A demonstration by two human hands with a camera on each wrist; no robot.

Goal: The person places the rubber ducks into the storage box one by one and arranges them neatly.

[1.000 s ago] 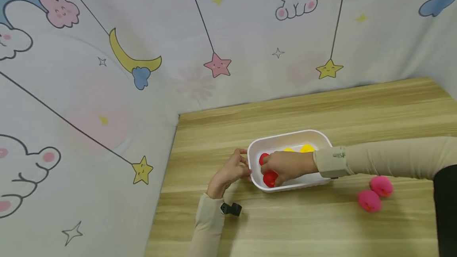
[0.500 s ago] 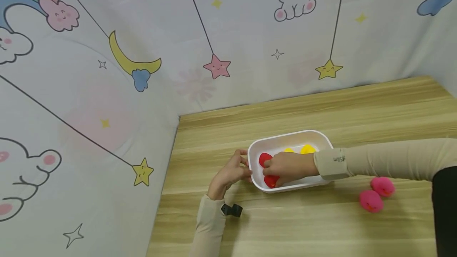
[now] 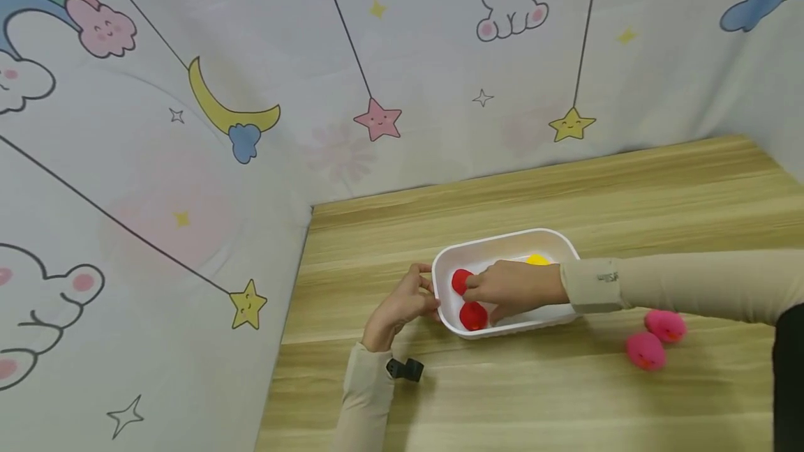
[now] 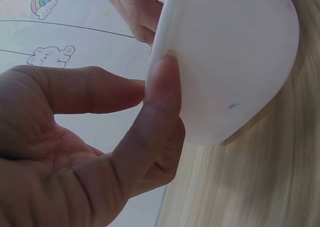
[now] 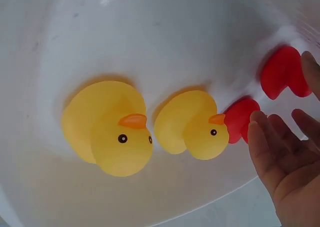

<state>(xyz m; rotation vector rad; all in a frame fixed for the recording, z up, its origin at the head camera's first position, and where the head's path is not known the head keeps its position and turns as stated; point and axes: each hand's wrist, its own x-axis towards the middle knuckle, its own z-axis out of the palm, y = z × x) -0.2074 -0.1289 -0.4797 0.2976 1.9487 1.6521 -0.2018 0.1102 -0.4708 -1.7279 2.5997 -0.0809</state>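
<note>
My left hand (image 3: 402,307) pinches the left end rim of a white plastic tub (image 3: 492,243) between thumb and fingers; the left wrist view shows the rim (image 4: 172,17) in that pinch. Inside the tub is my right hand (image 3: 515,284), its fingers loosely bent and gripping nothing. Two red rubber ducks, one farther back (image 3: 461,282) and one nearer (image 3: 474,316), lie at its fingertips. In the right wrist view, two yellow rubber ducks, a bigger one (image 5: 112,129) and a smaller one (image 5: 192,124), sit on the tub floor. From the head, my right hand hides one yellow duck.
Two pink rubber ducks, one farther back (image 3: 666,326) and one nearer (image 3: 645,351), lie on the wooden tabletop (image 3: 534,396) right of the tub, close to my right forearm. A printed cloth (image 3: 433,152) with stars and rabbits hangs behind and to the left.
My right hand has let go of the nearer red duck and drawn slightly back, so more of that duck shows. My left hand keeps its pinch on the rim.
</note>
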